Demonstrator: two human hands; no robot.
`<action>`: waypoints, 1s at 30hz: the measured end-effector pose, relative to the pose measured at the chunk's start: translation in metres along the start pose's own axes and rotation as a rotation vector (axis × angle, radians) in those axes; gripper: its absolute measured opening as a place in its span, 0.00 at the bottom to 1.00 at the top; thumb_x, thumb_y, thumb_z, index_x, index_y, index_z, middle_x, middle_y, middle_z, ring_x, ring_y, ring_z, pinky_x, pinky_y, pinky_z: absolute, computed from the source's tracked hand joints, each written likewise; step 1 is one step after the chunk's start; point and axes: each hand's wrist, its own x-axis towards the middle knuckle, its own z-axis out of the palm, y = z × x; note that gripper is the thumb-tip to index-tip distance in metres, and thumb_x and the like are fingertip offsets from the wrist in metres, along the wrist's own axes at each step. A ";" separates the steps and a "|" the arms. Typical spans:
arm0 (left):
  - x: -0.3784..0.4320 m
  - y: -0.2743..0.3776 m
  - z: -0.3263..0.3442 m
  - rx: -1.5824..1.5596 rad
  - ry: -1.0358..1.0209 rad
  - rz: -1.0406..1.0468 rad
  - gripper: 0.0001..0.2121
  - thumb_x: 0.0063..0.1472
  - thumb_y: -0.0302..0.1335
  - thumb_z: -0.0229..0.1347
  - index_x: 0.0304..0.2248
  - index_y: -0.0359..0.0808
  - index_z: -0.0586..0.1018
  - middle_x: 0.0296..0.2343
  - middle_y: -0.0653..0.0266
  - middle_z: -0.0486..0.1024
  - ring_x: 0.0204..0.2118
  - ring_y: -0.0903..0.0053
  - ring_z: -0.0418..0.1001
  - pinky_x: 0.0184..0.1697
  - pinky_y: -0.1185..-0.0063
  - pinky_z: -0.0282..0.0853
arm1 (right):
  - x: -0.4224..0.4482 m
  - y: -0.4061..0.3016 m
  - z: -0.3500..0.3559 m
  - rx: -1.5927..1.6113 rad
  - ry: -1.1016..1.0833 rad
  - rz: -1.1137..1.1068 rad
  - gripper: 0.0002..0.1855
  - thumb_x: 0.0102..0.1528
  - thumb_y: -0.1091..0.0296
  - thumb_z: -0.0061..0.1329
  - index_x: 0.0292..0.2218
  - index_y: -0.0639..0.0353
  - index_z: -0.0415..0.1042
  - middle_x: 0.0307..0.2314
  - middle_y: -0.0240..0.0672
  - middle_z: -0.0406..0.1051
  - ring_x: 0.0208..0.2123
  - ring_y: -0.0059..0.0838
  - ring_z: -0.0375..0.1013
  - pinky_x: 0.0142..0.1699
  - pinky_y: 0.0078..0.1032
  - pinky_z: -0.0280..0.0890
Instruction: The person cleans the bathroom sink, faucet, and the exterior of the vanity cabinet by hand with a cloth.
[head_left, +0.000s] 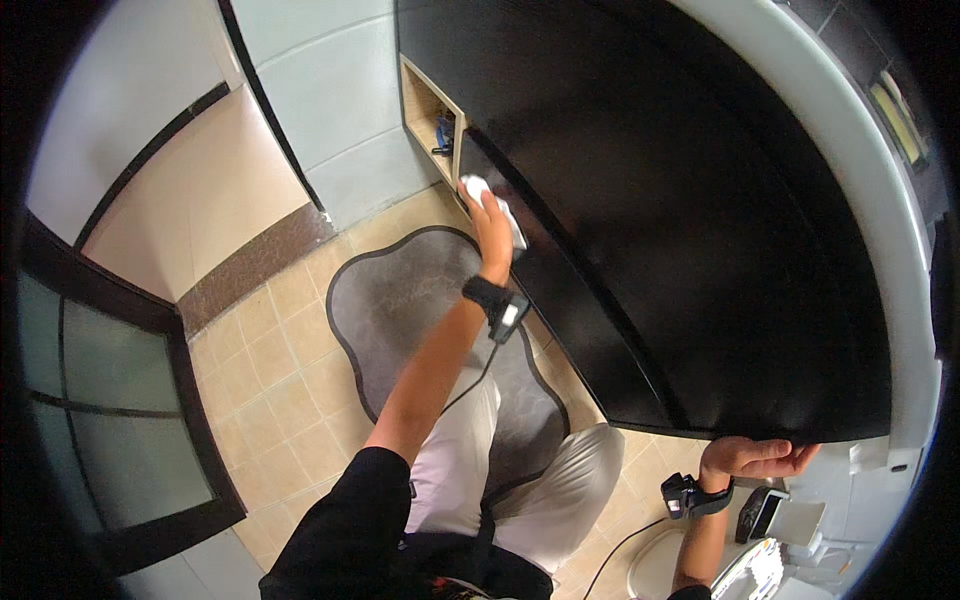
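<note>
My left hand (491, 229) holds a white cloth or wad of tissue (512, 219) flat against the lower front panel of a black cabinet (675, 225), near a small open wooden cubby (427, 112). My right hand (757, 457) rests with its fingers stretched out against the cabinet's side edge, close to the white rim above it. It seems to grasp nothing, though some fingertips are partly hidden. Each wrist wears a black strap with a small device and a cable.
A dark grey scalloped mat (420, 300) lies on beige floor tiles (277, 390) under my legs. Blue items (444, 135) sit in the cubby. A dark-framed glass door (120, 405) stands at the left. A white toilet (660, 559) and a small bin-like container (761, 514) are at lower right.
</note>
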 end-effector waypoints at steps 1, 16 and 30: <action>-0.002 -0.027 -0.009 0.040 0.019 0.014 0.26 0.63 0.33 0.34 0.56 0.32 0.42 0.54 0.45 0.48 0.56 0.58 0.49 0.56 0.74 0.45 | -0.005 -0.001 0.003 -0.020 0.004 0.012 0.23 0.60 0.61 0.28 0.51 0.68 0.49 0.50 0.48 0.52 0.51 0.37 0.53 0.57 0.30 0.47; 0.031 0.014 0.010 -0.145 0.025 0.135 0.27 0.61 0.31 0.39 0.56 0.33 0.43 0.54 0.45 0.48 0.56 0.58 0.49 0.56 0.73 0.45 | 0.007 -0.008 0.001 -0.083 -0.020 0.014 0.28 0.59 0.53 0.29 0.52 0.65 0.47 0.49 0.48 0.50 0.50 0.39 0.54 0.54 0.30 0.51; 0.031 0.010 0.004 -0.160 -0.131 0.105 0.25 0.61 0.28 0.39 0.55 0.33 0.46 0.53 0.48 0.51 0.55 0.61 0.51 0.56 0.74 0.45 | 0.010 0.003 -0.003 -0.043 -0.035 -0.027 0.26 0.59 0.58 0.29 0.52 0.69 0.47 0.50 0.48 0.51 0.52 0.38 0.54 0.58 0.30 0.47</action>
